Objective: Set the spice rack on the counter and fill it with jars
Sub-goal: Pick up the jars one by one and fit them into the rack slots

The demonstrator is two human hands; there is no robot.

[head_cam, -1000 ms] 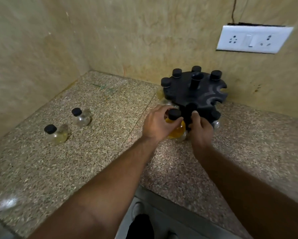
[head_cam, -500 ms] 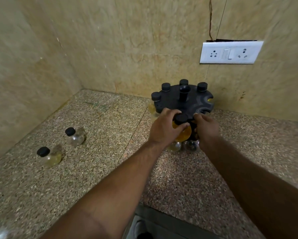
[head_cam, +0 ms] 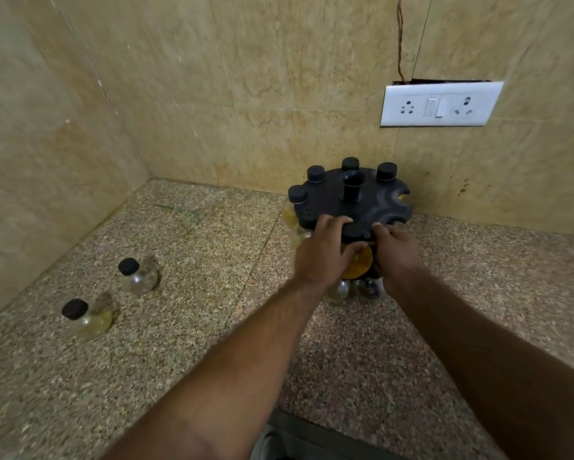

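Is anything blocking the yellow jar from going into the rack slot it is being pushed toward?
Nothing visible does. The left hand holds the yellow jar at the near edge of the rack, the right hand beside it. The slot itself is hidden behind the hands.

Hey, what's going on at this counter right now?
A person is loading a black round spice rack that stands on the granite counter near the wall. The left hand holds a jar of yellow spice at a front slot, while the right hand rests on the rack's front edge. Four jars already sit in the back slots. Two loose jars wait on the counter to the left.
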